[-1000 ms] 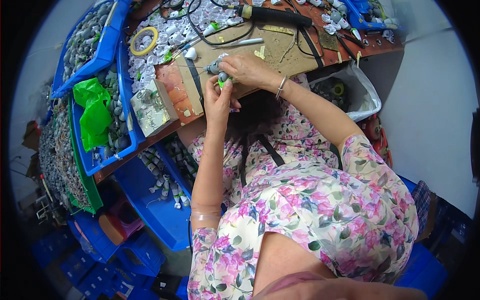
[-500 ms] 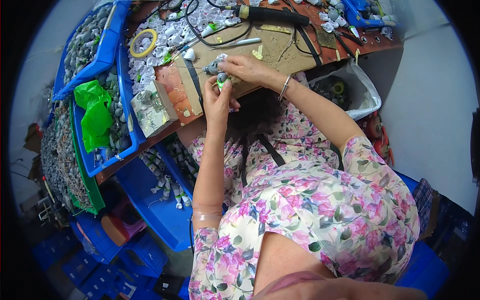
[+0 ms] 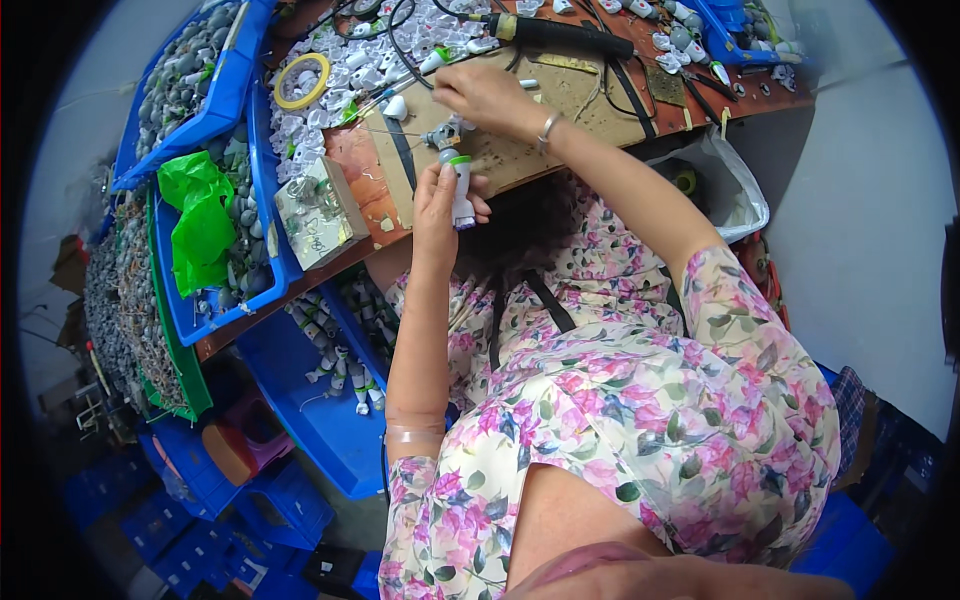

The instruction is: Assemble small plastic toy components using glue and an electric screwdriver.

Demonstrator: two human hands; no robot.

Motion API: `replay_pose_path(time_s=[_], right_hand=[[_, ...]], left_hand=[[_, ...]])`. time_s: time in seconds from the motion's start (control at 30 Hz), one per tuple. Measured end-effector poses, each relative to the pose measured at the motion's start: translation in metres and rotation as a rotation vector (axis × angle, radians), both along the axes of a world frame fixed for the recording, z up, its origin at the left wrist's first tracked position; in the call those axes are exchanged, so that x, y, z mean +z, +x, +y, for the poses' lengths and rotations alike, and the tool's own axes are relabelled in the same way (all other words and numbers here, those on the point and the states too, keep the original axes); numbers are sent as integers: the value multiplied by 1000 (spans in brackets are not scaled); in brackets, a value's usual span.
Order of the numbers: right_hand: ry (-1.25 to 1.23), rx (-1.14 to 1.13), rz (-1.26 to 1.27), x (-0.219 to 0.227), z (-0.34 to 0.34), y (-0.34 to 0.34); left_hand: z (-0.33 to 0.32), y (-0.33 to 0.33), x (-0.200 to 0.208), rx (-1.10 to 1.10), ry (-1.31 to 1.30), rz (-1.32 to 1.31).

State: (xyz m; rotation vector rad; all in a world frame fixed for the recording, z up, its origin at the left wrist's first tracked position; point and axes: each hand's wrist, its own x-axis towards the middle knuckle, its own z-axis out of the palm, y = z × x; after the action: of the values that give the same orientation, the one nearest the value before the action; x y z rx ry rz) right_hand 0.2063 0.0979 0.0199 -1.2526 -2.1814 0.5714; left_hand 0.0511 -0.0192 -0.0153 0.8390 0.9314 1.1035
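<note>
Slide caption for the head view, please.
Left hand holds a white-and-green part; right hand is farther forward, over the brown cardboard.

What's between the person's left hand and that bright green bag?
In the head view, going left from the left hand: the cardboard edge, reddish tabletop, a pale box, then the blue tray's rim and grey parts beside the green bag.

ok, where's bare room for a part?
Cardboard sheet: small bare patch beyond the right forearm, left of the black strip. Lower blue tray: near half, below the banded white parts. Crowded: ahead of the left hand, at the gray piece; and back left, white plastic pieces around the yellow tape roll.
</note>
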Motion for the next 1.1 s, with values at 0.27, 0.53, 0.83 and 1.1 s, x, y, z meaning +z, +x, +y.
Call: replay_pose_path(time_s=[0.27,0.53,0.83,1.1], right_hand=[[-436,6,76,6,-46,1],[-609,-112,551,-39,-66,29],[-1030,57,826,-8,-65,64],[-647,65,384,-3,-51,76]], left_hand=[[-5,1,4,101,80,-10],[8,14,18,5,157,320],[55,15,25,200,985,1320],[54,-17,40,5,945,1436]])
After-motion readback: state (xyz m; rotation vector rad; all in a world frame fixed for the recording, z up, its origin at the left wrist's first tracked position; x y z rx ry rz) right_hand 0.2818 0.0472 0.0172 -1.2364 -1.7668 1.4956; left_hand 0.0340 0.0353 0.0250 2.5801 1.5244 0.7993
